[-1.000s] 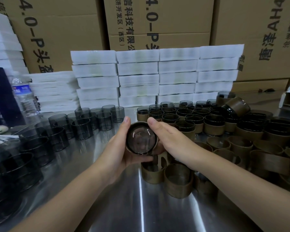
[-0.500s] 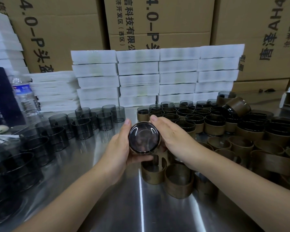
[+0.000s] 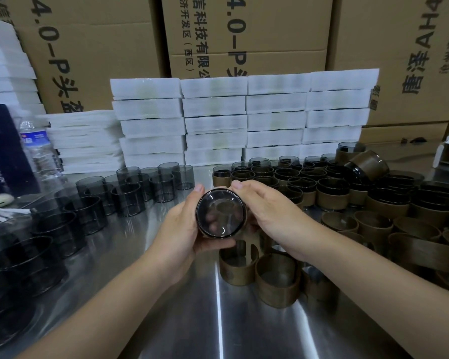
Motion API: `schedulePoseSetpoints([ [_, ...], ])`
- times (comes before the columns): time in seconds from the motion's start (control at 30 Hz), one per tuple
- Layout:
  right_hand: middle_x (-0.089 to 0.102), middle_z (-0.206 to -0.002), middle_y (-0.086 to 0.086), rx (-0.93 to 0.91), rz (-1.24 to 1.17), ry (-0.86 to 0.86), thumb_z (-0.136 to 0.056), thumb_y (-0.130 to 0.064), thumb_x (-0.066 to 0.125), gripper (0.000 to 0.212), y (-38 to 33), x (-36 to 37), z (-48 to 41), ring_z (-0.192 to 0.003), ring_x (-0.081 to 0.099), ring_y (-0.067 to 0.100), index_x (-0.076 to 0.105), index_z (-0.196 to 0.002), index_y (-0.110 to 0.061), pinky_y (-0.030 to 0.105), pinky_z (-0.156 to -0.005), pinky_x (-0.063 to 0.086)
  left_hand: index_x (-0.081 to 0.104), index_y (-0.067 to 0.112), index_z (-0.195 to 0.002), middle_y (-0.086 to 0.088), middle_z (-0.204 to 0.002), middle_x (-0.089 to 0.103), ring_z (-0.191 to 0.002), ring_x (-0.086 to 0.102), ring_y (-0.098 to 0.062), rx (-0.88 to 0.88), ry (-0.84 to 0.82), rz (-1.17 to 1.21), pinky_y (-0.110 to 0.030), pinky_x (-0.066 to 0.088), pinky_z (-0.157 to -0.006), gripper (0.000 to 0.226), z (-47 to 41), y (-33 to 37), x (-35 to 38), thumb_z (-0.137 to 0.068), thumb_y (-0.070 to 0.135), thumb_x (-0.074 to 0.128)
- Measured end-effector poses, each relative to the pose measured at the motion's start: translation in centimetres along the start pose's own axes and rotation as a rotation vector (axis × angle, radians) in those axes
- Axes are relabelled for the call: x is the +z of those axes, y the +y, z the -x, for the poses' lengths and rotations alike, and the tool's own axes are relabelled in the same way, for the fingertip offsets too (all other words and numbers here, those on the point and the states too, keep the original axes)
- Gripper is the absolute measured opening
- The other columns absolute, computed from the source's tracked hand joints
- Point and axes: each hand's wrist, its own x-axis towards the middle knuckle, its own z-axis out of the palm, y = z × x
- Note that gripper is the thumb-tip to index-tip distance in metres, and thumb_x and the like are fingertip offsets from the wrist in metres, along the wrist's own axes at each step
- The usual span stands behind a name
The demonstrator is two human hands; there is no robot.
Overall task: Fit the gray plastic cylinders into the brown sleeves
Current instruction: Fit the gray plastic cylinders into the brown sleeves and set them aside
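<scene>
Both hands hold one gray cylinder [image 3: 221,213] above the steel table, its closed end turned toward me. My left hand [image 3: 182,229] grips it from the left and below. My right hand [image 3: 267,211] curls round it from the right; a brown sleeve around it is mostly hidden behind the rim. Several bare gray cylinders [image 3: 130,193] stand on the left. Empty brown sleeves [image 3: 278,279] sit just below my hands. Several sleeved cylinders [image 3: 329,195] fill the right side.
Stacks of white foam trays [image 3: 244,117] line the back, with cardboard boxes [image 3: 244,35] behind them. A water bottle [image 3: 40,151] and a dark box [image 3: 3,149] stand at the left. Bare steel table [image 3: 205,320] lies in front of me.
The cylinder has tilted so that its closed end faces me more squarely, and both hands have shifted slightly right and up with it.
</scene>
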Motion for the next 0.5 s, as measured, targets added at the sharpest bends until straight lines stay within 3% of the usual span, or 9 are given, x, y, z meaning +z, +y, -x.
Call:
schedulePoseSetpoints([
  [0.13, 0.066, -0.074, -0.010, 0.021, -0.015, -0.028, -0.090, -0.051, 0.052, 0.025, 0.0, -0.4, 0.0, -0.069, 0.059, 0.007, 0.068, -0.079, -0.036, 0.028, -0.067, 0.047, 0.078, 0.028, -0.091, -0.011, -0.096, 0.075, -0.087, 0.073, -0.023, -0.006, -0.017, 0.005, -0.028, 0.057, -0.055, 0.043, 0.1, 0.1, 0.0, -0.079, 0.056, 0.047],
  [0.23, 0.063, -0.068, -0.008, 0.068, -0.146, -0.158, -0.087, -0.043, 0.060, 0.022, -0.8, -1.1, 0.2, -0.055, 0.054, 0.006, 0.067, -0.099, -0.026, 0.020, -0.052, 0.044, 0.077, 0.029, -0.097, -0.007, -0.099, 0.075, -0.089, 0.073, -0.021, 0.016, 0.009, 0.015, -0.031, 0.059, -0.059, 0.044, 0.2, 0.1, 0.1, -0.076, 0.056, 0.050],
  [0.3, 0.065, -0.061, -0.013, 0.070, -0.169, -0.191, -0.072, -0.040, 0.070, 0.040, -1.8, -2.2, 0.3, -0.052, 0.058, 0.001, 0.062, -0.107, -0.023, 0.017, -0.049, 0.044, 0.073, 0.030, -0.105, -0.001, -0.101, 0.075, -0.093, 0.072, -0.016, 0.043, 0.058, 0.001, -0.030, 0.060, -0.066, 0.043, 0.0, -0.2, 0.2, -0.079, 0.056, 0.049],
  [0.37, 0.068, -0.067, -0.010, 0.056, -0.098, -0.117, -0.060, -0.036, 0.076, 0.052, -2.9, -3.6, 0.2, -0.061, 0.065, 0.003, 0.061, -0.109, -0.023, 0.017, -0.054, 0.048, 0.066, 0.033, -0.107, -0.003, -0.100, 0.073, -0.093, 0.071, -0.014, 0.039, 0.120, -0.030, -0.028, 0.059, -0.066, 0.031, -0.4, -0.4, 0.3, -0.092, 0.049, 0.045],
  [0.5, 0.065, -0.084, -0.005, 0.074, 0.241, 0.283, -0.071, -0.030, 0.079, 0.036, -4.2, -7.3, -0.2, -0.066, 0.064, 0.002, 0.064, -0.103, -0.026, 0.009, -0.057, 0.047, 0.065, 0.026, -0.101, -0.004, -0.092, 0.065, -0.088, 0.065, -0.013, -0.016, 0.308, -0.104, -0.031, 0.058, -0.069, 0.021, -1.2, -1.1, -0.4, -0.100, 0.032, 0.045],
])
